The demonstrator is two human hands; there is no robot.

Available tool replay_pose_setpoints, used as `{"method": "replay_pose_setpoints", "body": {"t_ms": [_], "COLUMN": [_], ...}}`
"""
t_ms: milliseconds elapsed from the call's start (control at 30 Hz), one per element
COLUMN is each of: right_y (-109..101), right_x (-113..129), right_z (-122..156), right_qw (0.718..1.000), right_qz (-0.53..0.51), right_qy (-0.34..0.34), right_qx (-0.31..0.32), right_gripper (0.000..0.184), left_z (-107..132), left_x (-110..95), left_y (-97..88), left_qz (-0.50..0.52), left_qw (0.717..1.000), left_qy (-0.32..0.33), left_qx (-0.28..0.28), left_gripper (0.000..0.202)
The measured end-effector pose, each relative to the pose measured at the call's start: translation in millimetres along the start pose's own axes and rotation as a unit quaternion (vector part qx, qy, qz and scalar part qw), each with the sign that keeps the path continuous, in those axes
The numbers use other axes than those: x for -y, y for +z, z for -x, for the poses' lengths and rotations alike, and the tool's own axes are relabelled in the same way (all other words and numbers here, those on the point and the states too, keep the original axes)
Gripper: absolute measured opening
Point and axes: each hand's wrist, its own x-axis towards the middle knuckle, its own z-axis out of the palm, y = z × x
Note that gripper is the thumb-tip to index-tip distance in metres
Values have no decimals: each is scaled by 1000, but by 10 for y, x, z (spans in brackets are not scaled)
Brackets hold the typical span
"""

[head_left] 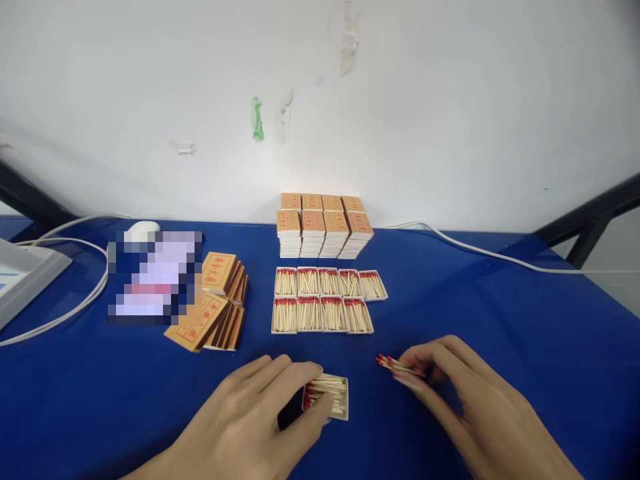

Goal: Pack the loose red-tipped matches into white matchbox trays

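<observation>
My left hand [253, 410] grips a small white matchbox tray [347, 399] between thumb and fingers, the thumb reaching over its near part. Inside the tray lie wooden matches [327, 385], their red heads toward the left. To the right of it, my right hand [463, 387] pinches a small bunch of matches [387, 362] just above the blue table, red heads pointing left. Beyond both hands, several filled matchbox trays [310, 313] stand in two rows, heads facing away from me.
Closed matchboxes [325, 233] are stacked against the wall. Orange matchbox sleeves [215, 300] lie in a loose pile at left, beside a pixelated flat object [157, 273] and a white mouse [144, 231]. White cables [475, 253] run along the table [500, 307].
</observation>
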Motion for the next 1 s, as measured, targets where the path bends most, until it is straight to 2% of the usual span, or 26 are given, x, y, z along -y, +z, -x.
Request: {"method": "replay_pose_setpoints", "body": {"t_ms": [100, 167, 467, 600, 700, 800, 833, 933, 1000], "right_y": [-42, -63, -102, -148, -145, -58, -13, 132, 207], "right_x": [11, 25, 17, 188, 414, 619, 671, 780, 823], "right_z": [-31, -48, -152, -172, -208, -255, -268, -297, -307], "right_qw": [999, 997, 999, 1000, 995, 979, 972, 938, 917], "right_qz": [-16, -19, -16, -18, -36, -18, 13, 143, 200], "right_qy": [-28, -44, -18, -12, -69, -172, -207, -307, -342], "right_qx": [43, 55, 35, 22, 65, 105, 111, 72, 40], "right_gripper": [31, 31, 28, 26, 21, 23, 28, 32, 31], "left_z": [-78, -121, -171, -239, -251, -217, -202, -170, -164], "left_x": [-10, -17, -40, -58, -57, -42, -37, -32, -35], "left_y": [-51, -80, -97, -146, -157, -142, -137, -124, -115], "left_qz": [10, 24, 19, 29, 77, 146, 163, 197, 210], "left_qw": [1000, 999, 1000, 999, 994, 981, 977, 967, 962], "left_qy": [10, 9, -1, -26, -70, -117, -130, -157, -167], "left_qx": [-28, -26, -14, 22, 29, 42, 43, 44, 43], "left_gripper": [35, 32, 41, 35, 33, 30, 36, 64, 73]}}
